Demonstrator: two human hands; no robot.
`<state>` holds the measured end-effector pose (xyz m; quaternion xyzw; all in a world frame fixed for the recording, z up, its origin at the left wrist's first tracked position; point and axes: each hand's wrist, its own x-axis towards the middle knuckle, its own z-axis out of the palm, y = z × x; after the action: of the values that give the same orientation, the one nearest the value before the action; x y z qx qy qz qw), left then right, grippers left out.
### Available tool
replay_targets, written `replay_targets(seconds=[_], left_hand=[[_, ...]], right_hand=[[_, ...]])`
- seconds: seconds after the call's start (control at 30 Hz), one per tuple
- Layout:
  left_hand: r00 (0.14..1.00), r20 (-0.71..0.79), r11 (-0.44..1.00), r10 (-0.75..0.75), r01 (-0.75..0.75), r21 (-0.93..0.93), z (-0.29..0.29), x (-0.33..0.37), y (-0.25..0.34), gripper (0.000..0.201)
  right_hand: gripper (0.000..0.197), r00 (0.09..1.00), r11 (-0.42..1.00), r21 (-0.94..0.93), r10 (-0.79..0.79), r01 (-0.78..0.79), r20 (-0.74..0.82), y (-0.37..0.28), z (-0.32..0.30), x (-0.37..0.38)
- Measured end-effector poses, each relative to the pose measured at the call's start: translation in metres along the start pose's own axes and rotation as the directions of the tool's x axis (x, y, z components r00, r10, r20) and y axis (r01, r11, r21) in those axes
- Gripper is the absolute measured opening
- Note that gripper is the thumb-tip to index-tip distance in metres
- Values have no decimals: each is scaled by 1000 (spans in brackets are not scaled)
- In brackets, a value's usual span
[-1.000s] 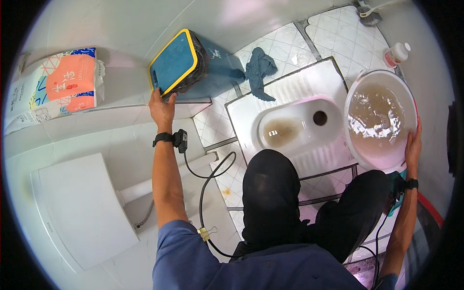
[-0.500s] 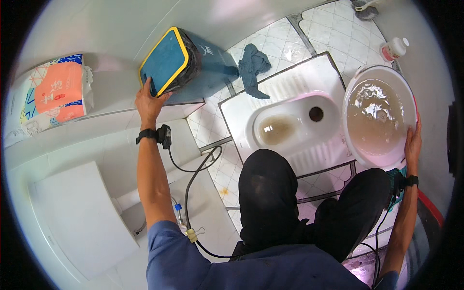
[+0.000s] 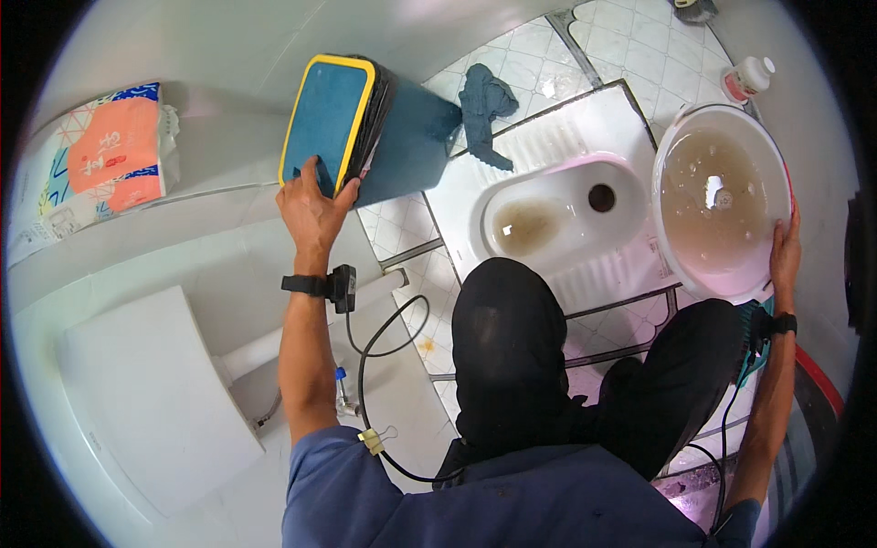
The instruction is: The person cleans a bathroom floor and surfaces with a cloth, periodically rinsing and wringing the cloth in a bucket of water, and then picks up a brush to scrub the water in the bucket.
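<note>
My left hand [image 3: 313, 208] grips the near edge of a blue trash bin [image 3: 406, 137], its fingers on the blue lid with the yellow rim [image 3: 320, 110] and its thumb at the side. Dark plastic bag film bunches out beneath the lid. At the right, my right hand [image 3: 786, 254] holds the outer rim of a white basin [image 3: 670, 242]. Murky brownish water fills it, with a small round drain-like piece visible in the water. Between the two lies a white squat toilet [image 3: 630, 169] set in the floor, with cloudy water in its shallow part.
A wet dark-blue cloth [image 3: 484, 105] lies on the tiles behind the bin. Beyond the basin stands a white bottle [image 3: 749, 79], with a brush [image 3: 694, 9] farther off. A tissue pack [image 3: 105, 160] rests on the left ledge, above a white cistern [image 3: 155, 393]. Cables hang from both wrists.
The trash bin has shifted to the right and turned, with my left hand moving along on it. My right hand stays on the basin's rim. The view has shifted slightly.
</note>
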<state>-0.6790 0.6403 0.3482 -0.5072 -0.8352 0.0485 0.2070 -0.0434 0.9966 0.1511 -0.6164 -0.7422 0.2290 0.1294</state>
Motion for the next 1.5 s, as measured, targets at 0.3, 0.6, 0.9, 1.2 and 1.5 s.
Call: replay_targets(seconds=[0.3, 0.6, 0.9, 1.2, 1.5], left_hand=[[947, 132, 955, -294, 285, 87, -19, -88, -4, 66], [851, 219, 877, -478, 449, 169, -52, -152, 7, 67], [748, 205, 772, -632, 581, 258, -53, -171, 7, 68], [792, 253, 828, -555, 496, 263, -48, -175, -8, 70], [852, 390, 937, -349, 305, 171, -57, -182, -46, 71]], right_hand=[[49, 984, 987, 13, -159, 160, -77, 1, 5, 0], [47, 988, 990, 27, -137, 139, -72, -1, 5, 0], [47, 990, 986, 101, -125, 130, -58, 0, 5, 0], [47, 991, 988, 95, -117, 123, -67, 8, 9, 1], [48, 995, 992, 94, -74, 80, -67, 14, 9, 3]])
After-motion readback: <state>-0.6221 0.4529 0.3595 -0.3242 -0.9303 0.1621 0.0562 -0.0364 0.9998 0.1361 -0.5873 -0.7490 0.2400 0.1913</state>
